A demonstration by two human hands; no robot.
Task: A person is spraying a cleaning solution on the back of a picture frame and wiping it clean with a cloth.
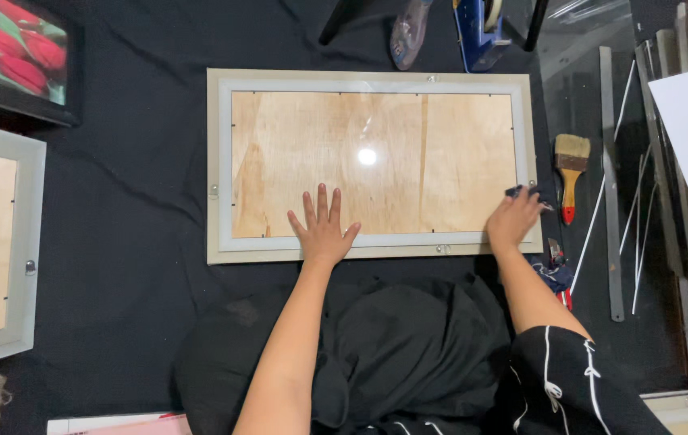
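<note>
Two hands on picture frame (372, 79), long axis left-right, face down

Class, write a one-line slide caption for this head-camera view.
Left hand flat on a grey rectangular picture frame with plywood backing; right hand grips a small dark tool at its edge.

A: Any packages, labels, signs or screens here?

B: I see no package, label or sign. The only candidate is a dark-framed rectangle (12, 55) at the upper left of the frame, showing red tulips on green. I can't tell whether it is a screen or a printed picture.
</note>
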